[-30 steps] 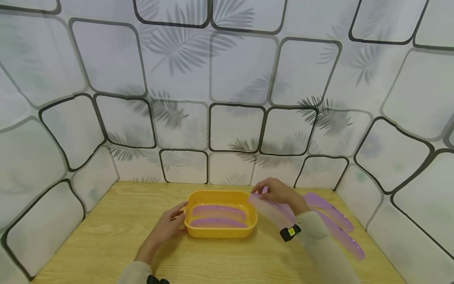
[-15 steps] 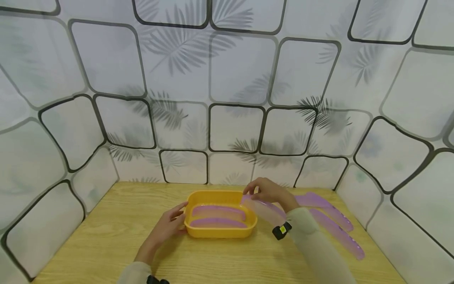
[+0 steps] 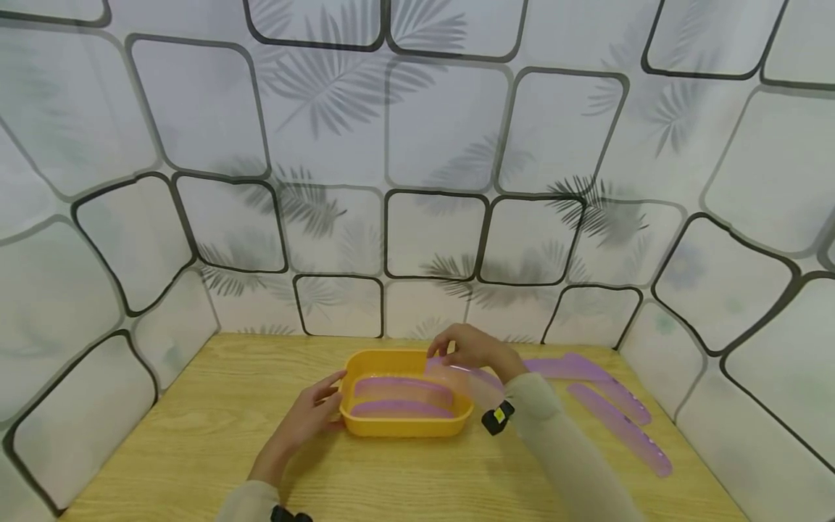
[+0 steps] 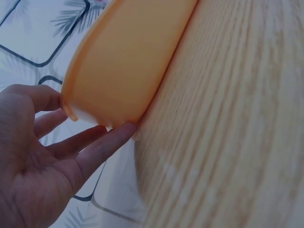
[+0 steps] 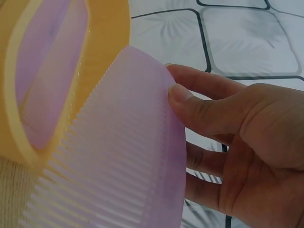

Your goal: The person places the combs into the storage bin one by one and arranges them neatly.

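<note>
A purple translucent comb (image 5: 142,133) hangs spine to the right in the right wrist view, and my right hand (image 3: 471,346) pinches its spine near one end with thumb and fingers. In the head view the comb overlaps the right end of a yellow tray (image 3: 404,429). Two more purple combs (image 3: 401,409) lie lengthwise inside the tray, one behind the other. My left hand (image 3: 312,406) holds the tray's left end; in the left wrist view, one digit is at the rim and other fingertips press low on the outer wall (image 4: 126,71).
More purple combs (image 3: 622,428) lie slanted on the wooden table (image 3: 404,478) to the right, partly behind my right forearm. Patterned panels (image 3: 430,239) enclose the table at the back and both sides.
My right hand has moved left with the pinched comb, from beside the tray to over its right end. My left hand and the tray have stayed put.
</note>
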Demonstrator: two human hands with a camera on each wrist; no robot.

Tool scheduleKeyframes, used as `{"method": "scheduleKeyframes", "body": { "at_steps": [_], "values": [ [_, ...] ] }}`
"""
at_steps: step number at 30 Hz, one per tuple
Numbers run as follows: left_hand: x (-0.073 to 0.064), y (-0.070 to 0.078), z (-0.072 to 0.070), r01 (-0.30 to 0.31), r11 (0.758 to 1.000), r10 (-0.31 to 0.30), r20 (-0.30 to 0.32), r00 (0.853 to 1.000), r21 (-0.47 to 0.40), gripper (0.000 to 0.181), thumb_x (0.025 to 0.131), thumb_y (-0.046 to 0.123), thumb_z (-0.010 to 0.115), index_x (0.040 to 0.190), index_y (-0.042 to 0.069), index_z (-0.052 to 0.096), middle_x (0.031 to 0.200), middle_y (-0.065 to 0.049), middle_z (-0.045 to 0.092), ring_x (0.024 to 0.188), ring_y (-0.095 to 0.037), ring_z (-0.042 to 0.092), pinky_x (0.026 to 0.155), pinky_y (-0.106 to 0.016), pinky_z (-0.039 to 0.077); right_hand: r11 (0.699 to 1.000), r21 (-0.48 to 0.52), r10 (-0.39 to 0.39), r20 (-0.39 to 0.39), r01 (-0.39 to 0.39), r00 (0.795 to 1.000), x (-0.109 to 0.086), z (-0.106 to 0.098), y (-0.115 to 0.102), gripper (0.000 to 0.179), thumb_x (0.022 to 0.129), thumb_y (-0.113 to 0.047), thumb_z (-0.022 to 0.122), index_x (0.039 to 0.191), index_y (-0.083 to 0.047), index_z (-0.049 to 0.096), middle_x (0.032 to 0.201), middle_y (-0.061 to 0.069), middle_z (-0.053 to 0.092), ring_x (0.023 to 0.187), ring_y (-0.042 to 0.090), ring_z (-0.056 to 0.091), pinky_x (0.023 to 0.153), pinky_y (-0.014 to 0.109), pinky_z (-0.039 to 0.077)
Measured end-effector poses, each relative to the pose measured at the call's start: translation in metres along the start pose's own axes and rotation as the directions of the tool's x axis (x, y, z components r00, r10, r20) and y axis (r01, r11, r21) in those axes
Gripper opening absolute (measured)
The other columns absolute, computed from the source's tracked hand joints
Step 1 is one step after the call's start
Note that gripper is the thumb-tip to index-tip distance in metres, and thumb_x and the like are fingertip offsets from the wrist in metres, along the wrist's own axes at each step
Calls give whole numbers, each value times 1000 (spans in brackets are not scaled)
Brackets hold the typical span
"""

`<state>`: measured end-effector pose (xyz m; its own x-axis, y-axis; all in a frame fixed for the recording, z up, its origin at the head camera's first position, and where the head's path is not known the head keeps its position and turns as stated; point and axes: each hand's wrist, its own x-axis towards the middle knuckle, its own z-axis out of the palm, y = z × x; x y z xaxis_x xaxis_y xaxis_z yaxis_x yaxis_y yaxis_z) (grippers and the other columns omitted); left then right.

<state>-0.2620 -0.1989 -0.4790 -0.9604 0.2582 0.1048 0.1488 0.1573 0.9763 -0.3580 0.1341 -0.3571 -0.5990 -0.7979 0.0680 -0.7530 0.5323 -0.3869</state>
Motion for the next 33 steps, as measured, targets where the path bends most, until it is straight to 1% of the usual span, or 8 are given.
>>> {"method": "scheduleKeyframes", "body": {
  "at_steps": [8, 14, 16, 22, 26, 33],
  "values": [
    [-1, 1, 2, -7, 1000, 7, 5, 1000, -2, 57, 111, 15, 47, 160, -6, 27, 148, -45, 39, 130, -51, 55, 89, -49, 64, 1000, 0, -28, 34, 28, 999, 17, 4, -4, 20, 96, -1, 69, 113, -4, 78, 103, 12, 76, 90, 15, 66, 75, 19, 58],
    [-1, 2, 3, 2, 1000, -2, -2, 1000, -7, 56, 110, 14, 48, 160, -5, 28, 148, -44, 41, 130, -50, 56, 88, -49, 64, 1000, 8, 5, 62, -6, 998, 28, 9, -6, 20, 96, -2, 70, 113, -7, 79, 101, 11, 75, 87, 18, 65, 73, 18, 55],
    [-1, 2, 3, -4, 1000, 4, 4, 1000, -3, 56, 111, 14, 47, 160, -6, 28, 148, -45, 40, 130, -51, 55, 88, -50, 64, 1000, 11, 15, 71, -15, 997, 31, 10, -7, 20, 96, -2, 70, 112, -7, 79, 101, 11, 75, 86, 18, 65, 72, 19, 54],
    [-1, 2, 4, -8, 1000, 8, 0, 1000, 1, 56, 111, 15, 48, 159, -5, 29, 147, -44, 42, 129, -48, 57, 89, -50, 64, 1000, 8, 24, 96, -25, 995, 41, 12, -12, 20, 96, -2, 70, 111, -10, 80, 101, 8, 76, 86, 13, 62, 75, 19, 53],
    [0, 2, 4, 6, 1000, -6, -11, 1000, -2, 55, 110, 15, 48, 160, -4, 30, 147, -43, 43, 129, -47, 57, 89, -49, 64, 999, 30, 23, 112, -27, 993, 48, 14, -16, 22, 96, 0, 69, 111, -9, 80, 104, 11, 77, 88, 12, 62, 76, 20, 53],
    [-1, 2, 2, 14, 1000, -14, -19, 1000, 4, 55, 110, 15, 48, 160, -2, 31, 147, -43, 43, 128, -47, 58, 89, -48, 65, 1000, 28, -9, 116, 6, 993, 59, 18, -24, 21, 95, 1, 69, 110, -9, 80, 103, 12, 77, 88, 12, 63, 77, 21, 55]
  ]
}}
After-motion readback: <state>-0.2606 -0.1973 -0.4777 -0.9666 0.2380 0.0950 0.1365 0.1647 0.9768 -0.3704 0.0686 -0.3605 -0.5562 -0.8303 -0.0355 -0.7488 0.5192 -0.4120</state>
